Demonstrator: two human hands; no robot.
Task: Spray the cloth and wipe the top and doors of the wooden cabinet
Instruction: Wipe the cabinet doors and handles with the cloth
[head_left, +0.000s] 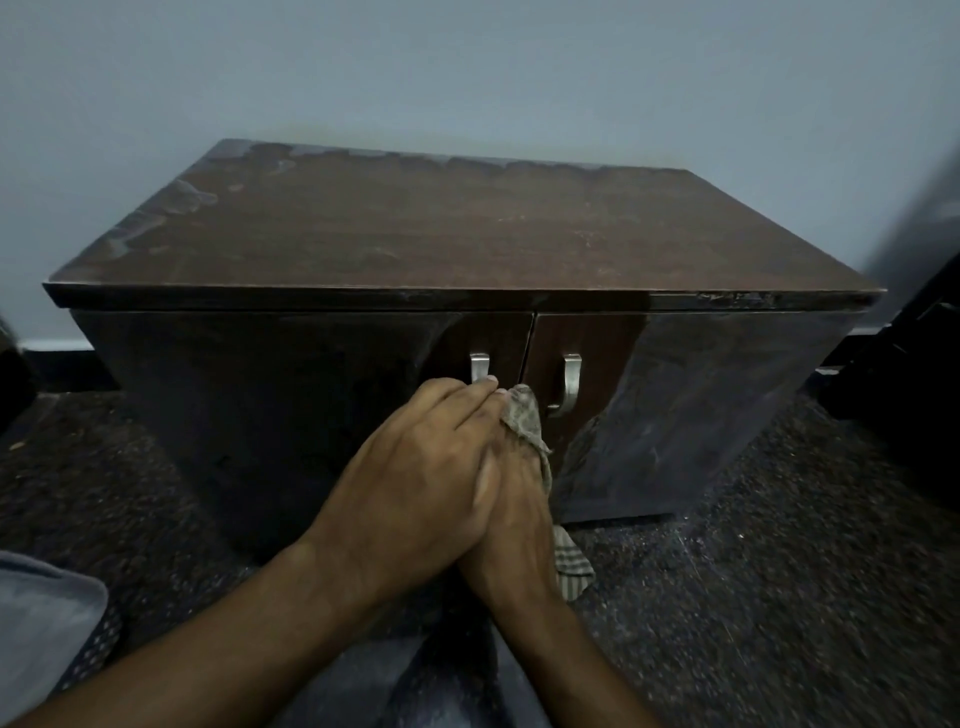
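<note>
The dark wooden cabinet (467, 234) stands against the wall, its top streaked with pale dust along the back and left edges. Its two doors meet at the middle, with a metal handle on the left door (479, 368) and another on the right door (569, 379). My right hand (519, 519) presses a grey striped cloth (525, 417) against the doors near the seam, fingers stretched out. The cloth's tail hangs below my wrist. My left hand (421, 462) lies flat across the right one, fingertips by the left handle. No spray bottle is in view.
Dark speckled carpet (753, 571) surrounds the cabinet. A black object (914, 374) stands close to its right side, and another dark shape sits at the far left edge. My grey-clad knee (41, 613) is at the lower left.
</note>
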